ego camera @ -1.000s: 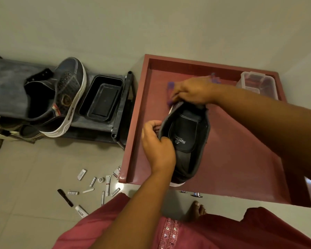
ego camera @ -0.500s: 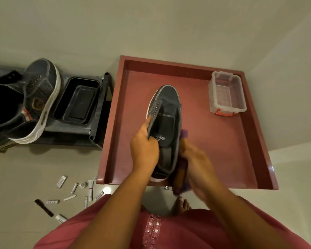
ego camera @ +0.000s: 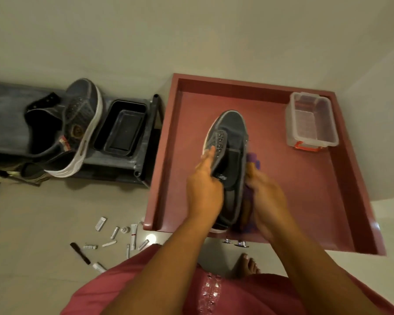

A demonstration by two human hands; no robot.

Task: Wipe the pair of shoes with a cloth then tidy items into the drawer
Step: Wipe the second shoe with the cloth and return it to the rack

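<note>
Seen from above, a person in a pink garment is standing barefoot, one foot showing on the pale floor. Both bare arms are reaching forward over an open dark red drawer.

The left hand is gripping a dark grey shoe by its left side, thumb tucked inside the opening and forefinger lying along the eyelet flap. The shoe is lying heel towards the person, toe pointing away, over the drawer's near half. The right hand is curling around a purple cloth and pressing it against the shoe's right side; only scraps of cloth are showing above and below the fingers.

On the floor to the left of the drawer, small white tubes and a black comb are lying scattered.

Further back, a clear plastic box with red clips is sitting in the drawer's far right corner. To the left of the drawer, a low grey shelf is carrying the second shoe, tilted on its side with its white sole facing right, and just beside it a black rectangular tray. A plain wall is filling the background.
</note>
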